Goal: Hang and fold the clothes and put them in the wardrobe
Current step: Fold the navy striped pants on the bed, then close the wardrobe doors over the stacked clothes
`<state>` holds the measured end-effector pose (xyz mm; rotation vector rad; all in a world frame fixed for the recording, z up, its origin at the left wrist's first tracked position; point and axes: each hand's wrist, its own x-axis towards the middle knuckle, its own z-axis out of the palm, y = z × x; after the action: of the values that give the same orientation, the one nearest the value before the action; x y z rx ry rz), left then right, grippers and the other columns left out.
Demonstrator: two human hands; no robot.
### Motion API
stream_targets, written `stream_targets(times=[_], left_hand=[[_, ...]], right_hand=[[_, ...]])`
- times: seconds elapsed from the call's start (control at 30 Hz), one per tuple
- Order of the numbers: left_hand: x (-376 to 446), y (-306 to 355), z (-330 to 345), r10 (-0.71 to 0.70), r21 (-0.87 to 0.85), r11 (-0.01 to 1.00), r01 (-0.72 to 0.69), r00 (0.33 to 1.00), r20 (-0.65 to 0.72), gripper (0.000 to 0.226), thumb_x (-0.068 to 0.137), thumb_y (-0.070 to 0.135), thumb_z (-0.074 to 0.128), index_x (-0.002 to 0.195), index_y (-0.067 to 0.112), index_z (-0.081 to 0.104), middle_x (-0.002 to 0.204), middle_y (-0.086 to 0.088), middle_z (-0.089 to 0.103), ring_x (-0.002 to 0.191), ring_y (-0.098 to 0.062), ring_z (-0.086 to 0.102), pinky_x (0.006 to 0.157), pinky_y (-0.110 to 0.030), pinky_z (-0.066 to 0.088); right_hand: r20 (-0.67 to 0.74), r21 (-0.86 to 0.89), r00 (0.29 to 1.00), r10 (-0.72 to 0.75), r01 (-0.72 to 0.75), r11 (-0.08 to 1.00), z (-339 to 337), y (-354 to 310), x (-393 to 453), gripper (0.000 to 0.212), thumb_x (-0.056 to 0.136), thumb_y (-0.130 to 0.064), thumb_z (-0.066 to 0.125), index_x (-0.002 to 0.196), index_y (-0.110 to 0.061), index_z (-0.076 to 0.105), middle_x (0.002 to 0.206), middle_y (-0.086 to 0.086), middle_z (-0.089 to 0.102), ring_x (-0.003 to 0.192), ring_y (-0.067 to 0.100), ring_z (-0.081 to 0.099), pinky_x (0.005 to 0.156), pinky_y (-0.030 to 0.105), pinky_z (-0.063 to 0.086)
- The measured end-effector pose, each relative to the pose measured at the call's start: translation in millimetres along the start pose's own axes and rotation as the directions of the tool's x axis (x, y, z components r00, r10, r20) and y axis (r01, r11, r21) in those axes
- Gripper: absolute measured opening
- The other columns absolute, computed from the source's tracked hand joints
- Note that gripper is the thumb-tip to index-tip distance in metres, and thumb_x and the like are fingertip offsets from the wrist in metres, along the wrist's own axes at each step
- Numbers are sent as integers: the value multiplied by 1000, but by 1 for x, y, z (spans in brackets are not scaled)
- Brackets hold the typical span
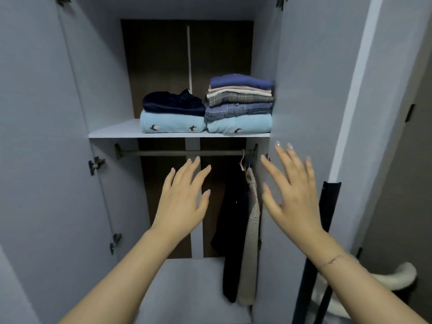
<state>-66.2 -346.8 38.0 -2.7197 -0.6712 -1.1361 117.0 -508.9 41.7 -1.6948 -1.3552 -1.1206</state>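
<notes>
Inside, folded clothes (207, 108) stacked on the wardrobe (112, 133) shelf, two garments (240, 218) hanging below — left hand (181, 202) and right hand (293, 195) raised, fingers spread, grasping nothing.

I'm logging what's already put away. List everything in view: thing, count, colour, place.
Left pile: 2 folded items, navy over light blue, on the shelf.
Right pile: about 6 folded items, blue on top, light blue at bottom, on the shelf beside the left pile.
Shelf: 1, white, above the rail.
Rail: 1, dark metal, under the shelf.
Hung garments: 2, one black, one beige, at the rail's right end.
Doors: 2, pale grey, both open.
Bracelet: 1, thin, right wrist.
Left hand: open, empty, before the wardrobe.
Right hand: open, empty, near the right door.
</notes>
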Motion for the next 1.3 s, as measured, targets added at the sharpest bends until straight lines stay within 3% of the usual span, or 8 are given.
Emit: stream_targets(times=[0.13, 0.3, 0.6, 0.7, 0.87, 1.03, 1.17, 1.3], left_hand=[[-11, 18, -15, -40, 15, 999, 40, 999, -6, 53, 100, 32, 46, 150, 24, 33, 159, -2, 24, 148, -19, 16, 121, -39, 8], [-22, 24, -21, -55, -1, 998, 55, 998, 35, 58, 98, 33, 48, 152, 27, 26, 160, 1, 20, 148, -17, 17, 119, -38, 12], [-18, 12, -28, -44, -61, 997, 47, 998, 44, 61, 98, 33, 49, 153, 30, 23, 161, 4, 17, 146, -15, 16, 115, -32, 11], [-18, 1, -29, -36, -73, 997, 41, 997, 64, 59, 98, 34, 48, 152, 31, 24, 160, 6, 18, 146, -13, 15, 114, -30, 10], [-25, -31, -35, -91, -66, 993, 97, 992, 83, 57, 98, 34, 48, 150, 31, 28, 160, 7, 19, 147, -13, 15, 117, -36, 15], [-45, -82, -57, -145, -29, 989, 148, 986, 82, 53, 98, 33, 48, 149, 33, 31, 159, 9, 20, 146, -12, 15, 116, -35, 17], [-68, -129, -83, -231, 14, 973, 231, 972, 33, 50, 98, 31, 49, 147, 29, 36, 158, 5, 23, 145, -14, 20, 115, -34, 19], [-92, -176, -110, -379, 6, 925, 381, 921, -93, 51, 96, 22, 54, 145, 20, 40, 157, -2, 26, 144, -21, 23, 115, -38, 21]], right_hand=[[-113, -7, 978, 178, -180, 984, -20, 39, -2, 67, 91, -13, 60, 151, -13, 30, 161, 13, 13, 151, 24, 5, 122, 45, 4], [-37, 181, 908, 417, -404, 896, -19, 66, -11, 82, 95, -10, 56, 155, -14, 0, 164, 9, -5, 150, 13, -4, 123, 35, 8], [-53, 155, 808, 587, -574, 804, 6, 26, -1, 70, 99, -6, 47, 154, -5, 4, 137, 19, 45, 123, 34, 46, 107, 45, 37], [-41, 136, 856, 516, -507, 851, 20, 6, -2, 67, 97, -1, 46, 154, -4, 11, 141, 19, 45, 124, 33, 47, 104, 40, 42], [49, 161, 927, 373, -376, 913, 60, -36, 2, 67, 99, -9, 50, 154, -6, 12, 159, 9, 24, 140, 24, 37, 103, 22, 31], [206, 150, 929, 307, -340, 928, 108, -75, 18, 80, 98, -2, 48, 152, -15, -9, 163, 5, -6, 150, 19, 6, 111, 19, 25], [400, 3, 901, 168, -185, 983, 135, -102, 28, 94, 91, 3, 55, 152, -11, -16, 158, 15, -25, 149, 32, -12, 118, 36, 28], [440, 77, 881, -174, 155, 985, 150, -164, 47, 87, 89, -12, 58, 156, -16, 3, 163, 12, -4, 150, 29, -5, 122, 44, 7]])
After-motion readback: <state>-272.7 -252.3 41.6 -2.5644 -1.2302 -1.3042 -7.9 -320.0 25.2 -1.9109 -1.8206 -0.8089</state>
